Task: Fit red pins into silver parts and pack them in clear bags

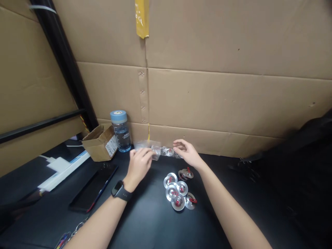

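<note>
My left hand (140,162), with a dark smartwatch on its wrist, has its fingers curled closed on a clear plastic bag (156,148) near the cardboard wall. To the right of that, my right hand (188,153) is open, its fingers slightly bent and apart. Just left of its fingertips lie silvery finger cymbals in clear plastic (169,152), partly hidden. Closer to me, between my forearms, several loose finger cymbals (172,192) with red loops overlap in a pile. A small stack of finger cymbals (187,173) sits beside my right wrist.
A blue-lidded water bottle (120,133) and an open cardboard box (100,145) stand at the back left. A phone (93,188), a white power strip (63,172) and keys (77,226) lie left. Dark fabric (306,180) fills the right side. Cardboard (207,97) walls the back.
</note>
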A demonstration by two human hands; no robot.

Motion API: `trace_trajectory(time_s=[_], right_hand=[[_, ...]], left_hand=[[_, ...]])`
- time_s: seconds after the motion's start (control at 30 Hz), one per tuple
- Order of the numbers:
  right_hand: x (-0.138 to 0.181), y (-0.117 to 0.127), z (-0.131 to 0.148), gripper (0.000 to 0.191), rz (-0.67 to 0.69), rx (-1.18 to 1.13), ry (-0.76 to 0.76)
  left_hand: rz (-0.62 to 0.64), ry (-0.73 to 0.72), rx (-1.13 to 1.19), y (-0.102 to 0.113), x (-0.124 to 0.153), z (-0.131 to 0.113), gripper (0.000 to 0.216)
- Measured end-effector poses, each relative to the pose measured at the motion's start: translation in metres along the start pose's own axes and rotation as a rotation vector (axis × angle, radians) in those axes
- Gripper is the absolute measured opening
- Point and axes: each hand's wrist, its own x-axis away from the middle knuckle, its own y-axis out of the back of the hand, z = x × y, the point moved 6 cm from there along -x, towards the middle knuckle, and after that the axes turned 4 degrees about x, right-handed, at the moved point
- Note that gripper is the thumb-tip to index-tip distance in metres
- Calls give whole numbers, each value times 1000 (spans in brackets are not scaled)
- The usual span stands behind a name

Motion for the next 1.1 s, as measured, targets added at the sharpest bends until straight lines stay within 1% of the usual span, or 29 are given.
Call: trace_trajectory(time_s=[0.07, 0.1, 0.13, 0.2, 0.27, 0.33, 0.43, 0.5, 0.57, 0.63, 0.7, 0.77, 0.87, 0.93, 1.0, 1.1], right_hand=[[-2, 18, -11, 32, -47, 216, 4], [-2, 27, -15, 29, -56, 305, 30], [-2, 34, -20, 27, -51, 357, 50], [-2, 48, -32, 25, -44, 367, 54], [-1, 56, -42, 26, -33, 416, 54], [2, 53, -52, 32, 15, 571, 43], [7, 36, -68, 48, 121, 818, -18], [10, 21, -74, 50, 168, 881, -42], [11, 10, -76, 46, 181, 905, -40], [11, 5, -74, 42, 168, 922, -28], [10, 4, -70, 35, 141, 926, -15], [9, 8, -65, 29, 102, 910, -21], [4, 18, -54, 29, 40, 818, -17], [1, 24, -38, 30, 30, 699, 39], [0, 29, -17, 30, 45, 586, 106], [4, 33, 17, 27, 95, 520, 139]], left_hand=[[-44, 100, -85, 4, -2, 23, 28], [-28, 135, -115, 2, -1, 33, 27], [4, 159, -134, -2, -1, 42, 26], [103, 190, -149, -16, 2, 55, 22], [187, 217, -134, -30, 7, 63, 24], [227, 236, -121, -39, 10, 67, 27], [223, 238, -153, -40, 10, 66, 31], [195, 228, -189, -34, 8, 61, 32], [157, 215, -213, -27, 6, 53, 31], [124, 196, -211, -22, 4, 43, 29], [97, 171, -178, -19, 3, 32, 28], [80, 153, -110, -19, 2, 22, 26], [75, 145, 70, -23, 2, 13, 24], [81, 131, 252, -28, 2, 7, 23], [82, 135, 438, -32, 3, 1, 25], [94, 203, 625, -39, 6, -8, 33]])
